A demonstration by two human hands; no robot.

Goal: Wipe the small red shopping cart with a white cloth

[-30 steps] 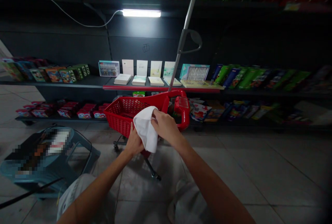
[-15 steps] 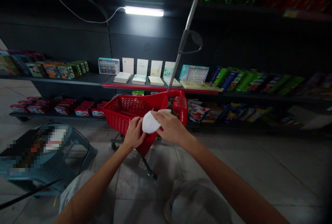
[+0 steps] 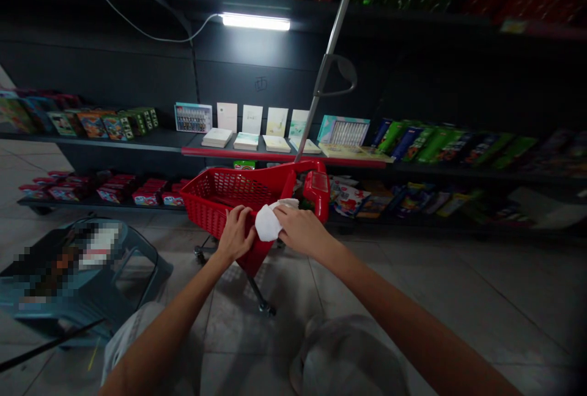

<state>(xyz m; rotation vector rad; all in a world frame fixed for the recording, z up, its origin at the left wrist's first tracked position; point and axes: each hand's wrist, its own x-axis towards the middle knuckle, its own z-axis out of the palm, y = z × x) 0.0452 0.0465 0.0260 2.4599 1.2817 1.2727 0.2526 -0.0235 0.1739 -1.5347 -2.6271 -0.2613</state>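
A small red shopping trolley point(image 3: 220, 197) stands on the tiled floor in front of me, its grey handle pole point(image 3: 328, 60) rising up and to the right. My left hand point(image 3: 235, 234) grips the trolley's near wall with curled fingers. My right hand point(image 3: 300, 229) is closed on a bunched white cloth point(image 3: 268, 223) and presses it against the trolley's near corner. My knees show at the bottom of the view.
Dark shelving runs across the back, with notebooks point(image 3: 245, 140), boxed toys point(image 3: 112, 126) and green packs point(image 3: 426, 139) under a strip light point(image 3: 255, 21). A blue plastic stool point(image 3: 87, 274) stands at the left. Open tiled floor lies to the right.
The white cloth, hanging loose from both hands a second ago, is now bunched in my right hand against the trolley. My left hand has let go of it and taken the trolley's wall.
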